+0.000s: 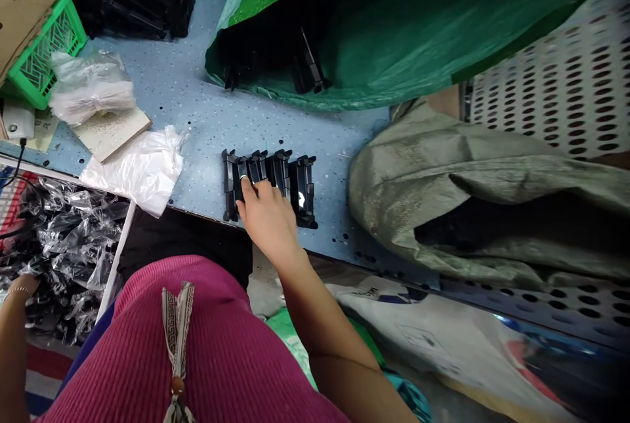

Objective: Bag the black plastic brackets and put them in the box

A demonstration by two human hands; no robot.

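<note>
Several black plastic clip-like parts (304,192) stand side by side in a short row on the blue speckled table. My right hand (268,213) is over the left part of this row, its thumb and index finger closed around one black plastic part (240,167); the other fingers bend over the neighbouring ones. At the lower left, my left hand (24,285) reaches into a bin of black parts wrapped in clear plastic bags (73,239). Its fingers are hidden among the bags, so I cannot see whether they hold anything.
A large green sack (394,49) with black parts inside lies open at the back. To the right sits a grey-green sack (418,154). White plastic bags (142,167), a small board (111,138) and a green basket (49,49) crowd the left. More black parts (138,3) are piled behind.
</note>
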